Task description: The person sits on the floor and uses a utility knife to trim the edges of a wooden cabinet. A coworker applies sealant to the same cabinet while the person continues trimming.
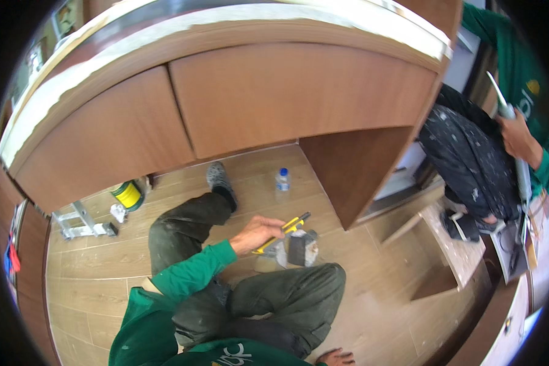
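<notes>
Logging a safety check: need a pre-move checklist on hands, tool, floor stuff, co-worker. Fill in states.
1. Left hand gripping yellow-and-black tool: ok.
2. Tool's tip safe: cannot tell, too small.
3. Right hand away from tool: ok, at lower edge.
4. Floor near tool unobstructed: not ok, dark block there.
5. Bottle upright, capped: ok.
6. Co-worker's hand apart from left hand: ok, far right.

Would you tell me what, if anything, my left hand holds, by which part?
The left hand holds a yellow utility knife around the middle of its body.
</notes>
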Demonstrator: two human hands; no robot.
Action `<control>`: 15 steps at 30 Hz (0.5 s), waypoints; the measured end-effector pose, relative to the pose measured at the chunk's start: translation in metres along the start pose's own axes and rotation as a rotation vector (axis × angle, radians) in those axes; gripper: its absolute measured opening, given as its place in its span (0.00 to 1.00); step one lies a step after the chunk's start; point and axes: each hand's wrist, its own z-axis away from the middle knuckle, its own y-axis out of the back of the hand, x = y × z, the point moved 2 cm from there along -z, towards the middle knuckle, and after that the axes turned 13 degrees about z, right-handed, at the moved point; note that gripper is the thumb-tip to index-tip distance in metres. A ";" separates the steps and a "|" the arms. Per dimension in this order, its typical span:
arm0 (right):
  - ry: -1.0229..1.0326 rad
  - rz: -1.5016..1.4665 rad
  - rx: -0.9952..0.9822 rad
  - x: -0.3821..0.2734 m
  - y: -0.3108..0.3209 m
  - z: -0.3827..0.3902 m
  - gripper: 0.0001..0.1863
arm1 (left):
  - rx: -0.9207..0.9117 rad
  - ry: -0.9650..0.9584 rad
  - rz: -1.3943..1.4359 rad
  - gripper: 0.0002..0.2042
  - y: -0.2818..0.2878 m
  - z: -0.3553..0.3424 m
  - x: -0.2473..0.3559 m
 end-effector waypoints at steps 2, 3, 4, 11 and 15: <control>-0.010 -0.037 0.034 0.002 -0.006 0.000 0.40 | -0.008 -0.025 -0.016 0.23 0.018 0.006 -0.007; -0.002 -0.019 0.047 -0.001 -0.009 -0.001 0.39 | -0.005 -0.006 0.070 0.23 0.028 0.011 -0.007; -0.005 0.006 0.059 0.001 -0.010 -0.003 0.39 | -0.013 0.019 0.157 0.24 0.032 0.017 -0.003; -0.033 -0.036 -0.013 -0.023 -0.029 -0.020 0.38 | 0.100 0.045 0.222 0.21 0.080 0.036 0.011; 0.417 -0.801 0.484 -0.099 -0.120 -0.153 0.36 | 0.043 -0.056 0.073 0.21 0.087 0.036 0.020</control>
